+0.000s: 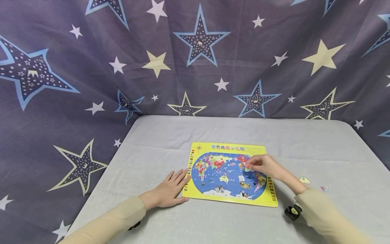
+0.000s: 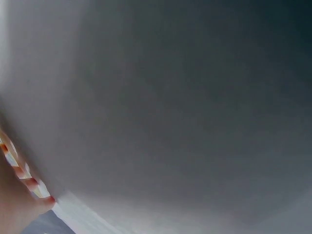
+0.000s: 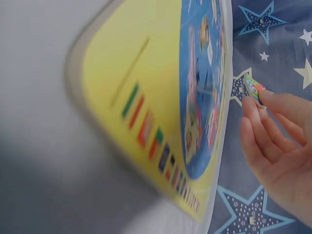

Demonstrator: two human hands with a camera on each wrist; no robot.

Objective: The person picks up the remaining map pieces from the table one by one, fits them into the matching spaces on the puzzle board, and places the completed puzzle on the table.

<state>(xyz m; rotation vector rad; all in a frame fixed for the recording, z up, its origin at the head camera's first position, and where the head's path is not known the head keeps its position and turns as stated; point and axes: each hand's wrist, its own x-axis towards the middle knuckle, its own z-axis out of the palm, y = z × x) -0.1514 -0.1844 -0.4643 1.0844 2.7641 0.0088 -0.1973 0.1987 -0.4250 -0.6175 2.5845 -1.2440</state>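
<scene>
A yellow-bordered world map puzzle board lies on the table, its blue ocean holding colourful continent pieces. My left hand rests with fingers stretched, fingertips on the board's left edge and thumb beside its lower left corner. In the left wrist view only a part of this hand shows at the lower left. Over the upper right of the map, my right hand pinches a small puzzle piece between thumb and fingers. The right wrist view shows the piece's green and orange print, held above the board's surface.
Two loose puzzle pieces lie right of the board: a yellowish one by the right forearm and a pinkish-blue one farther right. Grey cloth covers the table. A star-patterned curtain hangs behind and beside it.
</scene>
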